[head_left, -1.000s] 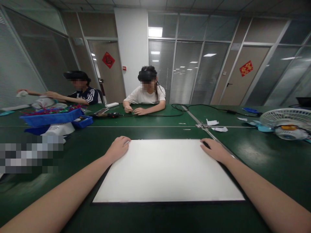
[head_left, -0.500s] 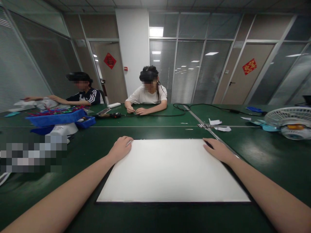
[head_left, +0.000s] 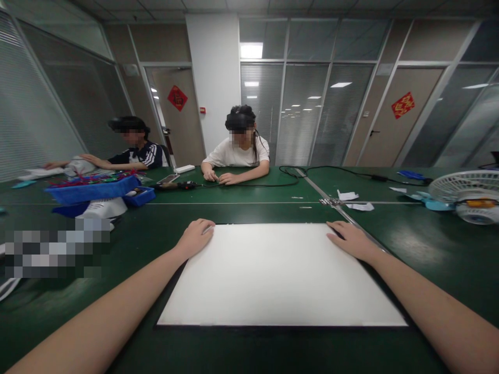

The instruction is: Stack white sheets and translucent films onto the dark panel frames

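Note:
A large white rectangular board (head_left: 280, 275) with a dark border lies flat in front of me. My left hand (head_left: 195, 239) is at its far left corner, closed over the edge with the fingers bent around it. At the far right corner, my right hand (head_left: 351, 240) grips the board the same way, and the dark border shows between thumb and fingers. The fingertips beyond the far edge are partly hidden. Both forearms reach along the board's sides.
The board is on a green table (head_left: 241, 350). Blue bins (head_left: 93, 190) with red and green pieces stand left; a white fan (head_left: 468, 195) stands right. Paper scraps (head_left: 360, 206) and a black cable (head_left: 268, 185) lie beyond the board. Two people (head_left: 237, 150) sit across, wearing headsets.
The view has shifted very slightly. Both hands keep their hold on the board's far corners. The left co-worker's hands have moved a little.

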The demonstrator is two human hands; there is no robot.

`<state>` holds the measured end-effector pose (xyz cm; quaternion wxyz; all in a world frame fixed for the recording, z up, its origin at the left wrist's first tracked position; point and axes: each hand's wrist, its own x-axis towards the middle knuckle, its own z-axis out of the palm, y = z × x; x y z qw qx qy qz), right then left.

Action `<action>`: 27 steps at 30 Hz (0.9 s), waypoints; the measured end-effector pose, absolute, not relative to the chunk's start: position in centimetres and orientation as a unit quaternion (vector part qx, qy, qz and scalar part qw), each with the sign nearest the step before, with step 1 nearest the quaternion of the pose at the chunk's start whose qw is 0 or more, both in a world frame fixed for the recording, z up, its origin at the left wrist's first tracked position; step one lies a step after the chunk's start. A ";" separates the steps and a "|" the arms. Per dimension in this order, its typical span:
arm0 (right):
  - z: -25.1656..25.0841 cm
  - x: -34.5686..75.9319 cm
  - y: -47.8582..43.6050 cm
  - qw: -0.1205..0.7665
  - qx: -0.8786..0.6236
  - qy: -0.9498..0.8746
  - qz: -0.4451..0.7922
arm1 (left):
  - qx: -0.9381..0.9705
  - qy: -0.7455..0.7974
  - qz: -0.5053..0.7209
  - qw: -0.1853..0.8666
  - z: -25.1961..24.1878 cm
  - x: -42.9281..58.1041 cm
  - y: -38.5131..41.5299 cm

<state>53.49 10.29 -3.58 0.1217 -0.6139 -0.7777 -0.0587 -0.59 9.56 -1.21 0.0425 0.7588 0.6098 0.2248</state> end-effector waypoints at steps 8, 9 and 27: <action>-3.3 53.0 10.0 0.127 -0.637 -0.759 -0.051 | 0.760 0.602 0.238 0.047 -1.6 -1.0 10.1; -3.2 52.9 10.0 0.125 -0.643 -0.754 -0.051 | 0.761 0.602 0.239 0.046 -1.6 -1.0 10.1; -2.6 51.9 9.3 0.144 -0.632 -0.760 -0.047 | 0.756 0.614 0.222 0.046 -1.0 -0.6 9.6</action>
